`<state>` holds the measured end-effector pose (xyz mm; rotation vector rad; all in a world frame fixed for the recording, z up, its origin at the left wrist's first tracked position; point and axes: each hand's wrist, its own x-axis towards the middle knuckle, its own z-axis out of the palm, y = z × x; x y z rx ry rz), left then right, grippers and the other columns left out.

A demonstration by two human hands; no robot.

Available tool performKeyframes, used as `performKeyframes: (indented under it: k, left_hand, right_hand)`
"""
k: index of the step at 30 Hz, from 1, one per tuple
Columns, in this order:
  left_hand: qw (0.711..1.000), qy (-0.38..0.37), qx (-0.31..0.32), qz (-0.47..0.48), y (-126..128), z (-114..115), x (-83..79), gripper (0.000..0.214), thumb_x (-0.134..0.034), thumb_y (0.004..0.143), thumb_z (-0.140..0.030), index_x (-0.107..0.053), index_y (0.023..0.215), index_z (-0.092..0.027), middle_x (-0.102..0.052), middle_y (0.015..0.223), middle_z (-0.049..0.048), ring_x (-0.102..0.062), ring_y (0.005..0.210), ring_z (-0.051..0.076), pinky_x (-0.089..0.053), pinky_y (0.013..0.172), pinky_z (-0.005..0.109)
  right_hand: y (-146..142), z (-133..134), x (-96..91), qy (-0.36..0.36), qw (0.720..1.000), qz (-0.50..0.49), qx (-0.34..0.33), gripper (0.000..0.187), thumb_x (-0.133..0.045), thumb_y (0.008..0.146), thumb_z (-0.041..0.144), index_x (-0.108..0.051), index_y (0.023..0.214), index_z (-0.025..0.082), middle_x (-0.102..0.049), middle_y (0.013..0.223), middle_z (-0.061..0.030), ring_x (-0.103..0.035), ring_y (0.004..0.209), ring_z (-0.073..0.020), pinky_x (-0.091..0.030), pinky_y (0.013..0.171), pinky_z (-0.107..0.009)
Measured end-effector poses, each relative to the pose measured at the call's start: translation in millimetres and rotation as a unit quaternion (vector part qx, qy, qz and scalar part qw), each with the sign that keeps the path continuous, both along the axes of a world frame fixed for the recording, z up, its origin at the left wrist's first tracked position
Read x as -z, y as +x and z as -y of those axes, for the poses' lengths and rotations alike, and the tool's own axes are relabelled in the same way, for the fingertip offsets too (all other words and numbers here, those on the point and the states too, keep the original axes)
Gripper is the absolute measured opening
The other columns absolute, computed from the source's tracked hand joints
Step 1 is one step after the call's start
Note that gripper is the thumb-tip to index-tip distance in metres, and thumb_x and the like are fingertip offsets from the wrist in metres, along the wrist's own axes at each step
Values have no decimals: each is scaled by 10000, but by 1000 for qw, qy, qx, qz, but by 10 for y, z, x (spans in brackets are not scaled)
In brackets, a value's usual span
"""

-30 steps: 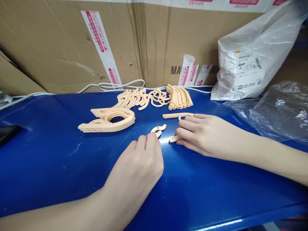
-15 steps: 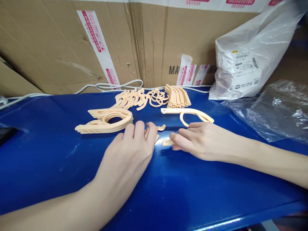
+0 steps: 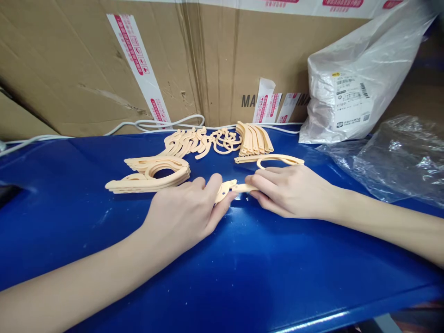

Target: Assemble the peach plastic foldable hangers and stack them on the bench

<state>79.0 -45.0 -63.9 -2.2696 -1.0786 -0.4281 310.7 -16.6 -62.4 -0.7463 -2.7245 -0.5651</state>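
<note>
My left hand [image 3: 183, 212] pinches a small peach plastic hook piece [image 3: 224, 189] just above the blue table [image 3: 104, 240]. My right hand [image 3: 291, 189] grips a peach hanger arm [image 3: 244, 187], whose near end meets the hook piece between my hands. Its curved far part [image 3: 274, 160] shows behind my right fingers. To the left lies a stack of assembled peach hangers [image 3: 152, 175]. Behind it are loose hook pieces [image 3: 204, 141] and a row of hanger arms [image 3: 255, 138].
Large cardboard boxes [image 3: 104, 60] wall off the back of the table. White cables [image 3: 163, 124] run along their foot. A white plastic parcel bag [image 3: 350, 92] and a clear crumpled bag [image 3: 398, 157] lie at the right. A dark object [image 3: 7, 192] sits at the left edge.
Both hands picked their pieces up off the table and brought them together in the middle. The hanger arm swung so its near end now touches the hook piece.
</note>
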Motion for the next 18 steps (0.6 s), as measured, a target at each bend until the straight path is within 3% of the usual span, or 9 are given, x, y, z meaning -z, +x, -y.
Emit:
performKeyframes:
  k: [4, 8, 11, 14, 18]
  left_hand:
    - [1000, 12, 18, 15, 13, -14, -4, 353, -344, 1001, -313, -522, 720, -191, -536, 554, 15, -589, 505, 207, -246, 446, 297]
    - [999, -22, 30, 39, 1, -38, 2, 280, -360, 992, -283, -541, 811, -171, -526, 571, -3, -584, 513, 191, -266, 447, 288]
    - [995, -54, 73, 49, -16, -52, 13, 289, -336, 1010, -290, -539, 851, -160, -504, 556, -26, -537, 473, 165, -291, 449, 273]
    - [991, -75, 102, 48, -24, -62, 21, 329, -293, 1029, -300, -527, 839, -167, -497, 551, -36, -504, 452, 154, -297, 445, 263]
    - [989, -94, 92, 63, -23, -73, 25, 333, -291, 1035, -301, -506, 811, -180, -498, 564, -40, -499, 456, 148, -290, 442, 257]
  right_hand:
    - [-13, 11, 14, 20, 1000, 22, -2, 341, -319, 1040, 279, -624, 1046, 126, -641, 772, -34, -628, 628, -155, -260, 473, -294]
    - [4, -8, 44, 22, 998, 54, 6, 260, -413, 1015, 253, -588, 1174, 144, -641, 721, 0, -598, 540, -144, -225, 456, -291]
    - [28, -35, 60, 1, 998, 62, 13, 270, -451, 991, 198, -562, 1232, 147, -665, 722, 5, -586, 511, -124, -226, 459, -273]
    - [38, -54, 69, 2, 998, 54, 10, 284, -462, 983, 180, -560, 1249, 161, -691, 747, 1, -612, 535, -123, -238, 462, -260]
    - [27, -56, 73, 23, 1000, 5, -4, 270, -435, 1018, 270, -585, 1217, 164, -712, 751, 0, -656, 577, -135, -306, 480, -254]
